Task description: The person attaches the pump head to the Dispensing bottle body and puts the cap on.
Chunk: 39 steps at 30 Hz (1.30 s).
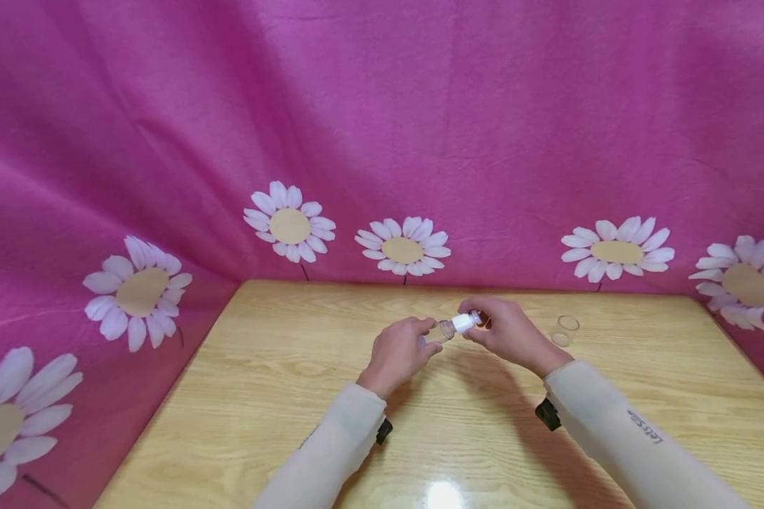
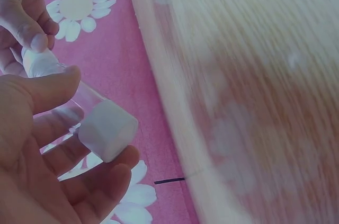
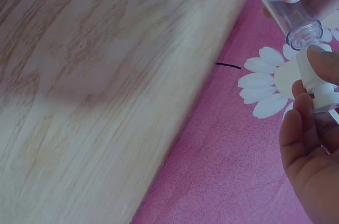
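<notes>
My left hand grips a small clear bottle by its body, thumb on one side and fingers on the other. A white base closes the bottle's bottom end. The bottle is tilted, with its round mouth toward my right hand. Between thumb and fingers, the right hand pinches a white pump top. The pump top's near end is right at the bottle's mouth. Both hands are above the table, close together.
A clear cylindrical cap lies on the wooden table, to the right of the right hand. Pink cloth with white daisies hangs behind and beside the table. A dark wrist device shows below the right sleeve.
</notes>
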{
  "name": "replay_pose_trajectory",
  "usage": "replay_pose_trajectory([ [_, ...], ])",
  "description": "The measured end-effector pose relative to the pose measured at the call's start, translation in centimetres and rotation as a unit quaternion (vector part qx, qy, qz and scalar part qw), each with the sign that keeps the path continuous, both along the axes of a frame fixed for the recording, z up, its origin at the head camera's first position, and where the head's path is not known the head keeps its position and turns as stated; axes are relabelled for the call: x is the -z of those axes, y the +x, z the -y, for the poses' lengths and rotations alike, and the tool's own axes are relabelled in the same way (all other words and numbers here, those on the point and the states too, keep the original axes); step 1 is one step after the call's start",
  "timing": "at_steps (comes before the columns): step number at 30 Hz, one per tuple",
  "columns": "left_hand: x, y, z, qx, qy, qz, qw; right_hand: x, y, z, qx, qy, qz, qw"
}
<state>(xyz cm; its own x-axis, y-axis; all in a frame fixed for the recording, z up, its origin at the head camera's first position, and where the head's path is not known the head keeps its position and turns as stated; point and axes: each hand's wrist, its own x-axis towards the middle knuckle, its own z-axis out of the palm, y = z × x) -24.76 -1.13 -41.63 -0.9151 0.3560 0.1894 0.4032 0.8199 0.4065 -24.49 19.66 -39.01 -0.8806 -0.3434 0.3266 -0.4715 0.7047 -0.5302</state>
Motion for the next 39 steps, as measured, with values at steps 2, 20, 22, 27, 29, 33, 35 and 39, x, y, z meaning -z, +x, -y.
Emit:
replay_pose_trajectory([
  [2,0.03,-0.03,-0.02,0.001,-0.007,-0.006,1.0000,0.09,0.03,0.01,0.001,0.000,-0.003,1.000],
  [20,-0.41,-0.15,-0.10,0.013,-0.015,0.018,0.9996,0.49,0.01,0.63,-0.003,-0.008,-0.006,1.000],
  [22,-0.41,-0.16,-0.08,0.011,-0.017,0.015,0.9997,0.52,0.01,0.66,-0.002,-0.008,-0.008,1.000],
  [27,-0.49,0.00,-0.03,0.012,-0.019,0.017,0.9996,0.60,0.13,0.63,0.003,-0.005,-0.008,1.000],
  [29,-0.57,0.09,-0.03,0.014,-0.018,0.017,0.9996,0.64,0.17,0.61,0.004,-0.005,-0.011,1.000],
  [33,-0.60,0.19,-0.03,0.015,-0.022,0.013,0.9996,0.70,0.24,0.58,0.000,-0.005,-0.022,1.000],
  [35,-0.55,0.18,-0.03,0.016,-0.023,0.012,0.9995,0.73,0.26,0.58,-0.004,-0.004,-0.027,1.000],
  [39,-0.38,0.08,-0.14,0.020,-0.023,0.011,0.9995,0.69,0.31,0.43,-0.008,0.000,-0.027,1.000],
])
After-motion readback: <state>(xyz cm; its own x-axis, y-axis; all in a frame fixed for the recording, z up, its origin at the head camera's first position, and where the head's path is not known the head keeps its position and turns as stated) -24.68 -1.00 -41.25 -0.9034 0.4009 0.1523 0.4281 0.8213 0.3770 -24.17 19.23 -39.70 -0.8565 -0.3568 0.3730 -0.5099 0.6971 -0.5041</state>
